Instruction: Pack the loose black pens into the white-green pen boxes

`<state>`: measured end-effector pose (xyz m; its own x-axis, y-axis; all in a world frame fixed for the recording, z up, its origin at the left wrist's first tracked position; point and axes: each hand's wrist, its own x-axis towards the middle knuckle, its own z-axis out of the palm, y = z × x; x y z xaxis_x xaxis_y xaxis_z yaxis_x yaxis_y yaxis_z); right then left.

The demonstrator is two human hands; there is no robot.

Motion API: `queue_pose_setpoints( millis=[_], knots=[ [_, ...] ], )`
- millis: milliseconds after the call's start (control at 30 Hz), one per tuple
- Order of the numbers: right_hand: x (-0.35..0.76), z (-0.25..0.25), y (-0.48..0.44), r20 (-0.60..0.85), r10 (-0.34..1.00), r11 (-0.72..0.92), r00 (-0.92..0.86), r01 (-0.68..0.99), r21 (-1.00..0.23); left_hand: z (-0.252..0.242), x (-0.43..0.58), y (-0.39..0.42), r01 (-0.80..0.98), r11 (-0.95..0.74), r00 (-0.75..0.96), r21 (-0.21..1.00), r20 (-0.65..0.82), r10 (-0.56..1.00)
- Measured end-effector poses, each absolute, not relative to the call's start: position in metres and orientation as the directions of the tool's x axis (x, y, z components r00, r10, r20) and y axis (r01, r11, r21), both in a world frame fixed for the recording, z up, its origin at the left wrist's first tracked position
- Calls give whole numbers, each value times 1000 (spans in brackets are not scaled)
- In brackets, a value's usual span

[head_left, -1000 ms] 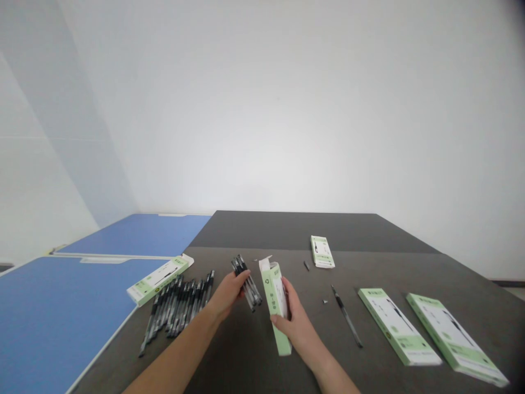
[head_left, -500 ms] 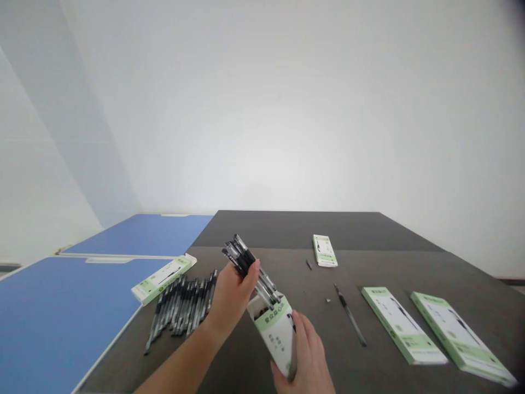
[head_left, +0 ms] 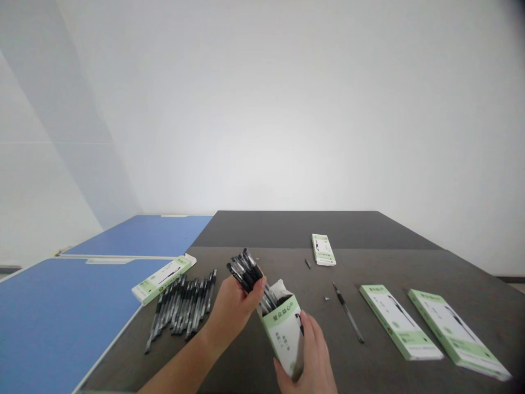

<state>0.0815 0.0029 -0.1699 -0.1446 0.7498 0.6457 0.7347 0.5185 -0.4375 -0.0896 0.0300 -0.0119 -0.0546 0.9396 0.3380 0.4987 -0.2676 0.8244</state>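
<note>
My left hand is shut around a bundle of black gel pens, and the lower ends of the pens reach into the open top of a white and green cardboard box. My right hand grips that box from below and tilts it. The flap of the box stands open, and the inside is hidden by the pens and my fingers. Several loose pens lie side by side on the dark table, just left of my left forearm.
A single pen and small dark bits lie right of my hands. Similar boxes lie around: one at left, one at back, two at right. Blue tabletops adjoin the left edge.
My left hand has lowered the pen bundle, and its ends have gone further into the box mouth. My right hand has brought the box up and turned its open top toward the pens.
</note>
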Motion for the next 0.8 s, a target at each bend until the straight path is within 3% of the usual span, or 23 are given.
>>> queue_pose_setpoints(
  millis=[233, 333, 500, 633, 700, 800],
  knots=[
    [79, -169, 3, 678, 729, 527, -89, 706, -474, -7, -81, 25, 537, -233, 61, 811, 238, 969],
    [80, -173, 4, 691, 719, 539, -74, 688, -486, -8, -80, 20, 517, -303, 128, 800, 278, 952],
    [83, -180, 4, 725, 687, 560, -48, 671, -486, -19, -76, 8, 373, -374, 200, 849, 320, 926],
    [75, -174, -3, 689, 724, 527, 32, 619, -583, -19, -72, 3, 183, -469, 65, 864, 465, 883],
    [69, -169, -7, 686, 725, 515, 66, 609, -603, -14, -71, 3, 234, -492, 35, 839, 498, 866],
    [62, -165, -10, 696, 709, 510, 115, 597, -619, -7, -73, 3, 453, -496, 252, 741, 427, 868]
  ],
)
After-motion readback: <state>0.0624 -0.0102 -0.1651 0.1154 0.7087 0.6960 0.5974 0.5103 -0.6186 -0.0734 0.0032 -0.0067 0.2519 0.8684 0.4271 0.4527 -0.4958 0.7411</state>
